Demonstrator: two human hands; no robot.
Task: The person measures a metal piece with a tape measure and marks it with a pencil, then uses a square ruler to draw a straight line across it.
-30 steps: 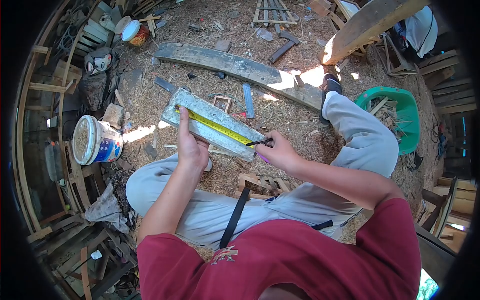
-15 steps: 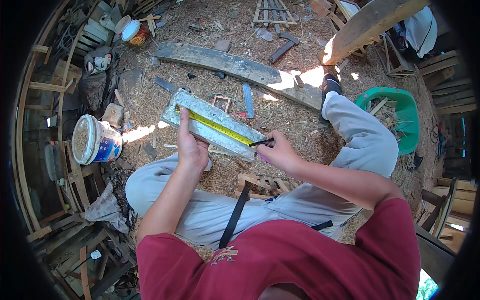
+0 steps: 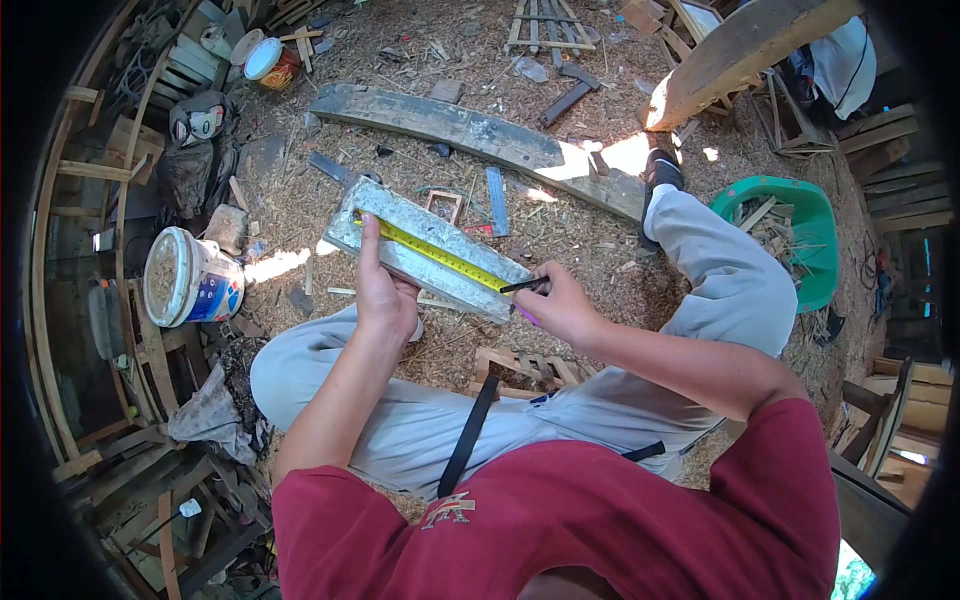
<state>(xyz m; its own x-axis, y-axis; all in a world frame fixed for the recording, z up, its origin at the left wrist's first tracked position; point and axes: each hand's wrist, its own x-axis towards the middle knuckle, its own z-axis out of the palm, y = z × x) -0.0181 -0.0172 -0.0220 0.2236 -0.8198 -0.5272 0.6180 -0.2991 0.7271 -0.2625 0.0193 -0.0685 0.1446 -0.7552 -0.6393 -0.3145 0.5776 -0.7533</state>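
Note:
My left hand (image 3: pixel 378 285) grips a grey, weathered wooden block (image 3: pixel 425 225) from its near side, fingers underneath. Its thumb presses the end of a yellow tape measure (image 3: pixel 440 255) stretched lengthwise on the block. My right hand (image 3: pixel 560 305) is closed around a black pen (image 3: pixel 525 285), whose tip points at the tape near the block's right end. A bit of purple (image 3: pixel 527 316) shows under the right hand; what it belongs to is mostly hidden. The block is held tilted above my crossed legs.
A long timber (image 3: pixel 470 135) lies ahead on ground strewn with shavings, with a blue square (image 3: pixel 496 200) nearer. To the left stands a white bucket (image 3: pixel 185 280); to the right, a green tub (image 3: pixel 815 235) of scraps. A small slatted wooden piece (image 3: pixel 520 368) lies between my legs.

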